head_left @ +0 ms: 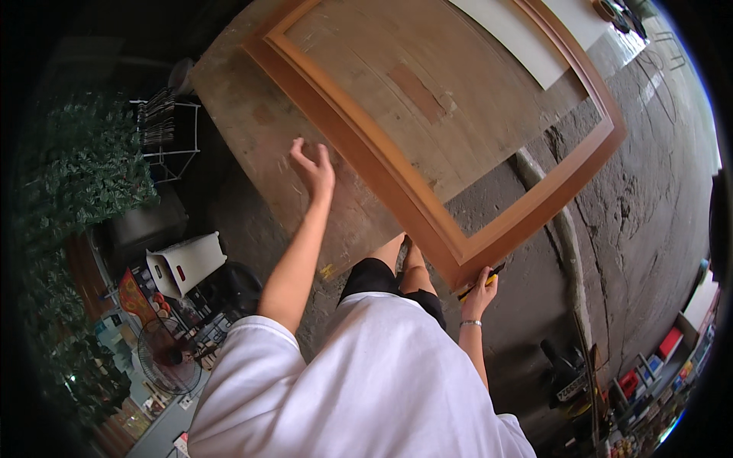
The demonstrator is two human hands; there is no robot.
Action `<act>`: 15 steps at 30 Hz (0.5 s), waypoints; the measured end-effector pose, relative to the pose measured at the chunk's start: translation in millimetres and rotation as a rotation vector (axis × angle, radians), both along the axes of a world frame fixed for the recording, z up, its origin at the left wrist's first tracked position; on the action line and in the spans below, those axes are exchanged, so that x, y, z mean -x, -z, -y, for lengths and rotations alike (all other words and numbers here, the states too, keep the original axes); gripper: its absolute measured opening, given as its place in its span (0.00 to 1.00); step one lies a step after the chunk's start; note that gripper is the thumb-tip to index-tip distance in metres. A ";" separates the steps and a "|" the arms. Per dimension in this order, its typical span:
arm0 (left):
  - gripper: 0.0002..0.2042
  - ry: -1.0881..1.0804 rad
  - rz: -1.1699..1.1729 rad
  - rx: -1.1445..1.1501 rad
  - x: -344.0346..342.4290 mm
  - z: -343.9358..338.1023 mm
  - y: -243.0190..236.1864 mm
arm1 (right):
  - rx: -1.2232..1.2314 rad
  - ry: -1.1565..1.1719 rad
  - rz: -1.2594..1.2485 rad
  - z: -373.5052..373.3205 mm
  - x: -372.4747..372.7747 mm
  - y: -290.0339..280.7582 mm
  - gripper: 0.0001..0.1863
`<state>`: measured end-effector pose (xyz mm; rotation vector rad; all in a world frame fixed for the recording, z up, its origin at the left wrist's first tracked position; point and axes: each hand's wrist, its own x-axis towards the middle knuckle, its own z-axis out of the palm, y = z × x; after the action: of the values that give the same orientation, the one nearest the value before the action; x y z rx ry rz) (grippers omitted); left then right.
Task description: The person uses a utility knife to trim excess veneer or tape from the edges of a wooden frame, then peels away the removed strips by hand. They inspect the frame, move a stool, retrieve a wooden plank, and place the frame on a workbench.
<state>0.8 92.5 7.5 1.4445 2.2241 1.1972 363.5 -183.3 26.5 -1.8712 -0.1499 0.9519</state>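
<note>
A large brown wooden frame [405, 195] with moulded edges lies over a worn wooden board [359, 69], its near corner sticking out past the board toward me. My left hand [314, 172] hovers above the board, left of the frame, with thumb and fingers apart and nothing in them. At the frame's near corner, my right hand [479, 294] is closed around a yellow and black utility knife [491, 280]. Its blade cannot be made out. Whether this hand also touches the frame is hard to tell.
A white sheet [527, 38] lies inside the frame's far part. To the left stand a metal rack [168, 130], a white stool [187, 265] and a fan [168, 355]. Cracked concrete floor [634, 198] spreads right, with a motorbike [569, 374] and cluttered shelves [679, 351].
</note>
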 end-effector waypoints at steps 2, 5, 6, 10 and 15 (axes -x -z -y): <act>0.25 -0.141 0.096 0.037 38.7 -34.6 0.4 | 0.019 -0.013 -0.033 -0.2 -1.8 -3.1 0.12; 0.22 -0.148 -0.071 -0.092 91.5 -95.5 -3.8 | 0.082 0.041 -0.088 -2.8 -7.5 -11.5 0.12; 0.21 -0.155 -0.107 -0.099 108.7 -123.0 -7.4 | 0.105 0.063 -0.078 -4.2 -9.5 -16.3 0.12; 0.17 0.077 -0.245 -0.212 177.0 -238.5 -23.7 | 0.125 0.181 -0.005 -12.7 -26.7 -43.1 0.14; 0.25 0.259 -0.264 0.068 219.5 -370.1 -19.4 | 0.158 0.180 0.207 -23.2 -59.4 -73.5 0.17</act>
<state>-218.7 462.6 26.9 1.8862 2.1232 0.8844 423.0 -160.2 100.0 -2.0889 -0.0297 0.6629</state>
